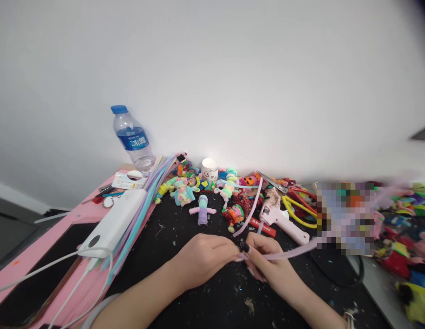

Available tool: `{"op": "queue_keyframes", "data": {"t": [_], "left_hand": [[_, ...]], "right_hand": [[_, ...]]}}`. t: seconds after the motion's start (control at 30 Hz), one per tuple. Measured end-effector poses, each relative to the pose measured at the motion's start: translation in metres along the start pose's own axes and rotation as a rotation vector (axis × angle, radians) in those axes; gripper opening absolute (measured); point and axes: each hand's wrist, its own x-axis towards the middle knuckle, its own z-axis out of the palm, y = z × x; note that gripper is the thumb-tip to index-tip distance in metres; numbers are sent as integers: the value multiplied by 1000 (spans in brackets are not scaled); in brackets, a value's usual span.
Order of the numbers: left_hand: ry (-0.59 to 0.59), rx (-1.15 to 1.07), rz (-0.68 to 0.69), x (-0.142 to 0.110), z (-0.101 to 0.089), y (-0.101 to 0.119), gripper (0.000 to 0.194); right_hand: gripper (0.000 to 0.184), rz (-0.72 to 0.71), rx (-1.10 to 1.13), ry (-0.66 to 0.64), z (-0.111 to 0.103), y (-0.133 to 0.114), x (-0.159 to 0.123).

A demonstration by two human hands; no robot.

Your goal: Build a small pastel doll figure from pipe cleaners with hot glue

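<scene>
Reaches in from below with two bare forearms (148, 292), nearest the camera, and brings the left hand (203, 253) and right hand (267, 256) almost together low over the black worktop (157, 256). Pinches a long lilac strip (303, 249) between both sets of fingers, with left fingers close together at the near end and right thumb and index clamped just beside them. Grips so near the end probably for fine control of a short part, not of the whole length. Lets the rest trail over the right wrist area and up to the right, blurred towards its tip, seemingly to leave it free of the pinch.

Has a small purple-bodied figure (202, 212) lying just ahead of the left hand, arms out, perhaps set apart for easy viewing. Beyond the right hand, has a curved shorter strip (254, 208), a red bar (267, 228) and a pale pink glue gun (289, 226), with scissors (274, 183) behind, likely grouped for the right hand's reach. Near the wall, shows a white cup-like thing (209, 170) among colourful fuzzy figures. To the left, has a bundle of pastel strips (148, 196) lengthwise beside a long white device (112, 221), presumably bunched to lie straight, with a water bottle (132, 137) upright behind against the wall.
</scene>
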Motion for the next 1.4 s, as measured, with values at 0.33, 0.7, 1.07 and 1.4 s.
{"op": "queue_keyframes", "data": {"t": [0.33, 0.7, 1.07, 1.4], "left_hand": [[242, -663, -593, 8, 6, 1, 11], [303, -946, -763, 15, 10, 6, 24], [199, -291, -548, 9, 6, -1, 13], [253, -557, -666, 13, 3, 3, 12]], "right_hand": [[36, -62, -157, 68, -4, 4, -1], [27, -285, -517, 163, -2, -1, -2], [18, -426, -772, 133, -9, -3, 3], [19, -349, -602, 131, -7, -1, 3]]}}
